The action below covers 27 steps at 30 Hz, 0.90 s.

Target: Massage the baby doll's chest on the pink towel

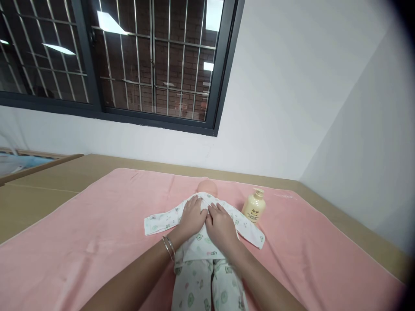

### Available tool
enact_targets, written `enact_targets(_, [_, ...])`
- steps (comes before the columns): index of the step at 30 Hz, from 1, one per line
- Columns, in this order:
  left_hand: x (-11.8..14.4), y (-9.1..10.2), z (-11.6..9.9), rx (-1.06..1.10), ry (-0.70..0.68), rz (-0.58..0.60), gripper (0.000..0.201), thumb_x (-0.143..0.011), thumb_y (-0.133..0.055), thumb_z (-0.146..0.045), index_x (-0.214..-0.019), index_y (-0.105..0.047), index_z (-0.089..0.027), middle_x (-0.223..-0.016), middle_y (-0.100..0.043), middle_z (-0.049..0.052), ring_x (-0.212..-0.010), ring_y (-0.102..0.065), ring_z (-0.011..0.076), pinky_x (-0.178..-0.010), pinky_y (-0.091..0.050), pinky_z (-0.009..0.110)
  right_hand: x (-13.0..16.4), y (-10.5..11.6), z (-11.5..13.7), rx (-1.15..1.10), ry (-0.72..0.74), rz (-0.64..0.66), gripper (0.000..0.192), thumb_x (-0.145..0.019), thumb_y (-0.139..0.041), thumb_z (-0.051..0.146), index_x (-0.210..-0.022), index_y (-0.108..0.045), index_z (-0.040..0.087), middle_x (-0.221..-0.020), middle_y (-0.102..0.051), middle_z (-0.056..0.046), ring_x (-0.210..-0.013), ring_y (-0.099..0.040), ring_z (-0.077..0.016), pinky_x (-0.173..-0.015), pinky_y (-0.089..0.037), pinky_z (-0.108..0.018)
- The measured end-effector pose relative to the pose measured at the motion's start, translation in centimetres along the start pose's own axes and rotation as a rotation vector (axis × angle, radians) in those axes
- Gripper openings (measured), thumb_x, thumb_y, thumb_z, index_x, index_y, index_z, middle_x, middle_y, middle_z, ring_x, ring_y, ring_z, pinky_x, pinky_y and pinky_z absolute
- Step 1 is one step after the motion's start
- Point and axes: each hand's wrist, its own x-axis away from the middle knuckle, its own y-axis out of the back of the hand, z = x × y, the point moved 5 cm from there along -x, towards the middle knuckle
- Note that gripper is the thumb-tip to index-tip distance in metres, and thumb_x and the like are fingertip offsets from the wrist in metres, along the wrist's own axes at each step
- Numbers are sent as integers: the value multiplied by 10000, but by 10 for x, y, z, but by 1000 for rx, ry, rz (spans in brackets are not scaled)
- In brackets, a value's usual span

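A baby doll (207, 187) lies on a pink blanket (113, 216), its head at the far end. It is dressed in a white printed long-sleeved top (197, 248) and matching trousers (192, 285). Both sleeves are spread out to the sides. My left hand (193, 217) rests flat on the upper left of the top, fingers stretched toward the doll's head. Beside it, my right hand (221, 224) lies flat on the upper right of the top, thumb close to the left one. Neither hand grips anything. The doll's face and hands cannot be made out.
A pale yellow pump bottle (254, 207) stands on the blanket just beyond the right sleeve. Beneath the blanket is a tan surface (48, 198) that meets a white wall (275, 86). A barred window (155, 60) is above. At far left sits a wooden-edged bin (29, 163) holding bluish items.
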Motion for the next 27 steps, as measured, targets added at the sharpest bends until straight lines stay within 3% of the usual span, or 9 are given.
enact_targets(4, [-2, -1, 1, -14, 0, 9, 534, -849, -378, -243, -1348, -466, -72, -1455, -425, 177, -1377, -367, 277, -1160, -274, 445, 1, 2, 1, -10, 9, -11, 400, -919, -362, 211, -1207, -636, 172, -1298, -588, -61, -1279, -455, -252, -1091, -317, -356])
enact_targets(8, [3, -3, -3, -41, -26, -22, 540, -869, -370, -231, -1377, -426, -56, -1455, -417, 188, -1373, -361, 292, -1155, -274, 470, -5, -3, -12, -69, -52, 8, 441, -919, -369, 248, -1306, -565, 174, -1376, -524, -54, -1334, -395, -253, -1094, -316, -378])
enact_targets(13, [10, -1, -12, -76, -126, -96, 434, -891, -378, -206, -1289, -529, -120, -1382, -511, 151, -1317, -429, 284, -1123, -327, 495, -19, -13, -35, -182, -126, 42, 537, -931, -381, 360, -1407, -438, 116, -1466, -405, -107, -1383, -310, -263, -1136, -243, -401])
enact_targets(18, [13, 1, -16, -71, -154, -111, 405, -897, -376, -207, -1244, -575, -143, -1354, -547, 119, -1288, -462, 266, -1118, -346, 468, -21, -12, -36, -184, -97, 15, 503, -923, -390, 337, -1363, -471, 107, -1434, -440, -120, -1363, -325, -269, -1135, -219, -406])
enact_targets(20, [11, 1, -13, -48, -109, -99, 414, -894, -387, -219, -1260, -565, -142, -1367, -538, 117, -1299, -454, 266, -1127, -337, 465, -17, -8, -30, -172, -84, -41, 433, -924, -389, 320, -1293, -518, 134, -1355, -515, -112, -1304, -392, -265, -1116, -240, -404])
enact_targets(23, [8, 0, -8, -28, -43, -68, 460, -891, -402, -251, -1313, -516, -108, -1411, -489, 147, -1337, -412, 279, -1142, -309, 471, -11, -1, -24, -145, -103, -121, 275, -921, -400, 320, -1084, -569, 179, -1066, -633, -76, -1051, -540, -242, -1033, -325, -388])
enact_targets(25, [7, 0, -6, -33, -30, -54, 483, -894, -399, -265, -1338, -487, -95, -1432, -458, 162, -1360, -382, 291, -1146, -294, 483, -9, 1, -21, -115, -91, -131, 193, -916, -406, 316, -953, -555, 199, -927, -623, -45, -921, -554, -218, -963, -366, -364])
enact_targets(27, [7, -1, -6, -44, -44, -53, 483, -899, -395, -266, -1345, -477, -99, -1437, -449, 164, -1368, -368, 298, -1147, -291, 490, -9, 1, -19, -91, -81, -126, 174, -915, -403, 309, -916, -544, 207, -922, -613, -39, -912, -548, -210, -905, -382, -341])
